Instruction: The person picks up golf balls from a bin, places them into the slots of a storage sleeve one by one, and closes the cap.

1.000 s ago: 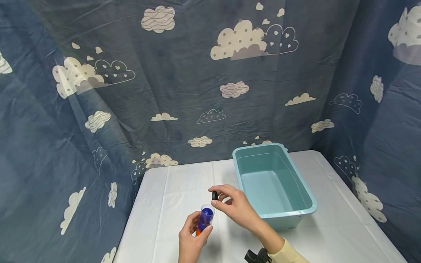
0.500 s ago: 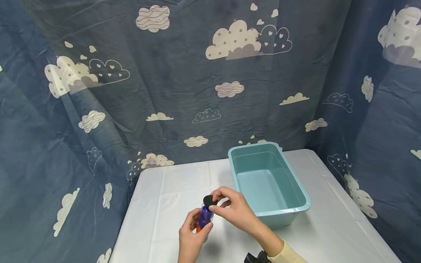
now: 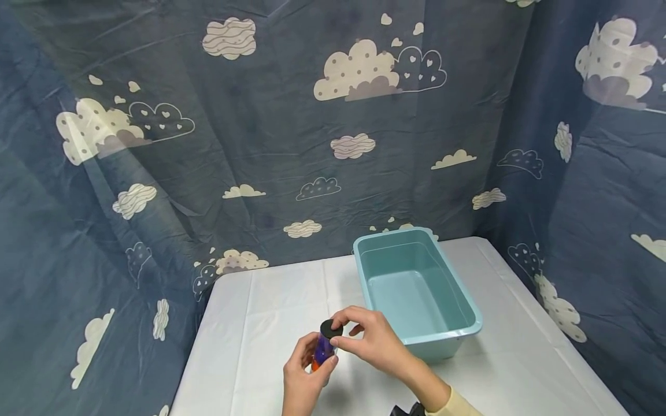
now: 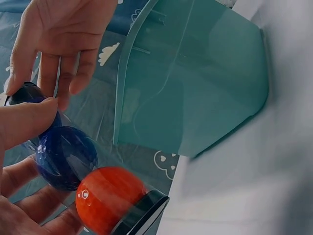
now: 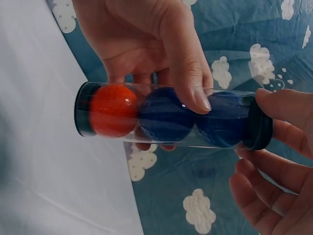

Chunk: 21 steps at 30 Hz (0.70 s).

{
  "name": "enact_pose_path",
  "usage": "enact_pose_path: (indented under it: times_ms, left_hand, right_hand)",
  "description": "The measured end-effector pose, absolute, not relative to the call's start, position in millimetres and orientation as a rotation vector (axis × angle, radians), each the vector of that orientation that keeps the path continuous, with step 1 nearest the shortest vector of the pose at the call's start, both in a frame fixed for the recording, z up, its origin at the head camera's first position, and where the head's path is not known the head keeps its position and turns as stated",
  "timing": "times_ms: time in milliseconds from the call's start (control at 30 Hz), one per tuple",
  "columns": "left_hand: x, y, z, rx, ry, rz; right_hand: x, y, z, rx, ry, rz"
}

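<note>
My left hand (image 3: 304,370) grips a clear tube (image 5: 191,142) round its middle, above the table. Inside the tube sit an orange ball (image 5: 113,110) at the bottom end and two blue balls (image 5: 165,115) above it. A dark cap (image 5: 83,108) closes the bottom end. At the top end is a black cap (image 3: 331,329), pinched at its edge between thumb and fingers of my right hand (image 3: 372,341). The cap lies on the tube's mouth; whether it is fully pressed in I cannot tell. In the left wrist view the orange ball (image 4: 110,198) is nearest the camera.
A teal plastic tub (image 3: 452,332) stands on the white-covered table (image 3: 270,341), right of and behind the hands. Nothing shows inside it. Dark blue cloth (image 3: 281,115) with cloud prints hangs behind and along both sides.
My right hand has brought the black cap down and left, from beside the tube's open mouth onto it. The left hand keeps its hold. The head view has shifted slightly.
</note>
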<state>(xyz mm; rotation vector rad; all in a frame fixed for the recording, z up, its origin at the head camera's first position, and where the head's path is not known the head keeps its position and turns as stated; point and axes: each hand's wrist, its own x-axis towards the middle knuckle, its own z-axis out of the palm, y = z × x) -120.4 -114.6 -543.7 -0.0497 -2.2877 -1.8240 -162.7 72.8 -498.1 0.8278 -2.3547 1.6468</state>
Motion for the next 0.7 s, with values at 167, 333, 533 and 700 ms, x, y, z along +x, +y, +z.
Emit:
enact_pose_path:
  times_ms: [167,333,533,700]
  left_hand:
    - [-120.2,-115.6,-548.4,-0.097,-2.289,-1.811]
    - [-120.5,-117.4,-551.3,-0.082,-2.322,-1.773]
    - [-120.6,-119.4,-552.3,-0.068,-2.355,-1.751]
    - [-121.0,-121.4,-552.8,-0.041,-2.392,-1.691]
  right_hand:
    - [-160.6,72.5,-499.9,0.766,-2.346,1.663]
    - [-156.6,67.7,-508.8,0.749,-2.280,1.632]
    - [-157.0,61.4,-517.7,0.835,-2.191,1.401]
    - [-160.1,56.8,-516.4,0.913,-2.152,1.181]
